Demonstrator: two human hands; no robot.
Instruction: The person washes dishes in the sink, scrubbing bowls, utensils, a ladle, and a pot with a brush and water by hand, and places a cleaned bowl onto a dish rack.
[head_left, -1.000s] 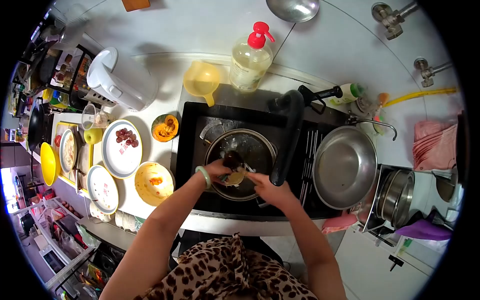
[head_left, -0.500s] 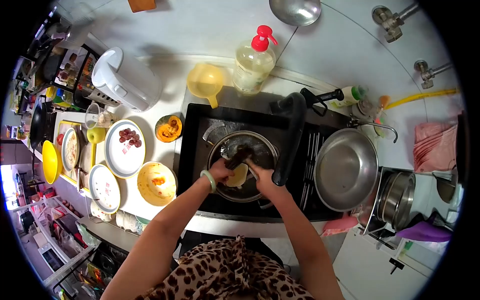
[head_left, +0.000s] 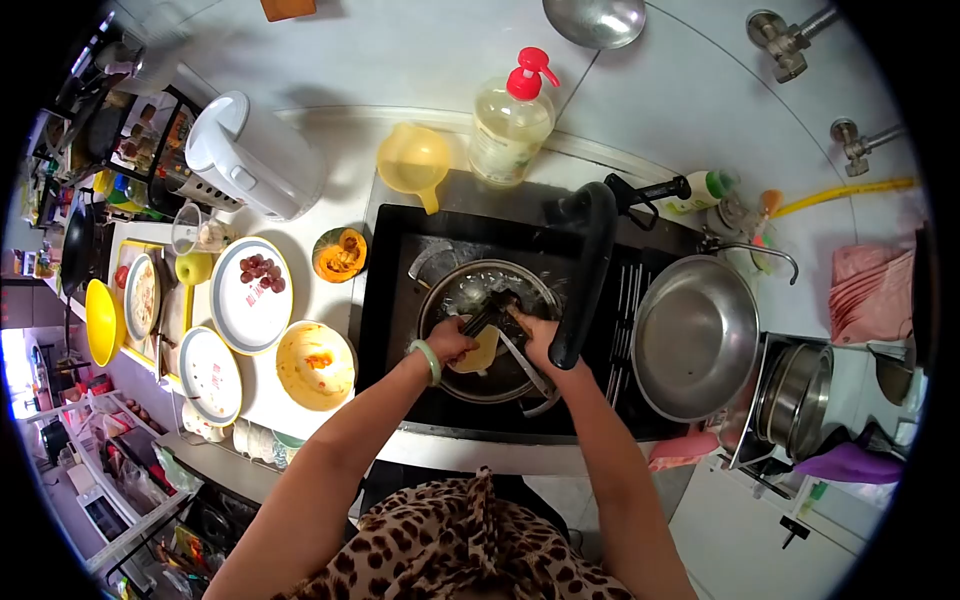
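Black utensil (head_left: pixel 480 320) slants far-right over the pot (head_left: pixel 505 389) from my left hand (head_left: pixel 453 342), fingers clamped on it, toward my right hand (head_left: pixel 541 343), whose grip I can't tell.

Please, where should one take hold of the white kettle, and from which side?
The white kettle is probably best gripped by its handle, coming from the near side, because the handle sticks out there and the kettle stands upright.
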